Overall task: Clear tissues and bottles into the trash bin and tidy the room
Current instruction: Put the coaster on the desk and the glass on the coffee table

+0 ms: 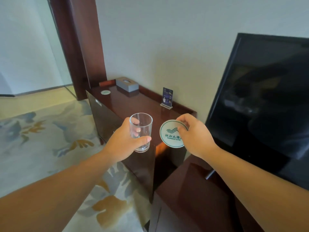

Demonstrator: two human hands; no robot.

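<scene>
Left hand (pixel 122 142) curled round an upright empty glass (pixel 141 131), right hand (pixel 194 136) pinching a round coaster (pixel 170 133) by its edge, both above the near end of the cabinet (pixel 133 104), tissue box (pixel 127 84) at its far end

Clear smooth glass tumbler (pixel 141 131), matt paper coaster (pixel 172 133), glossy dark wood cabinet (pixel 133 104).

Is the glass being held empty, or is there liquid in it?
Empty: the glass, gripped upright by the left hand, is clear through to its base, with no liquid line.
</scene>
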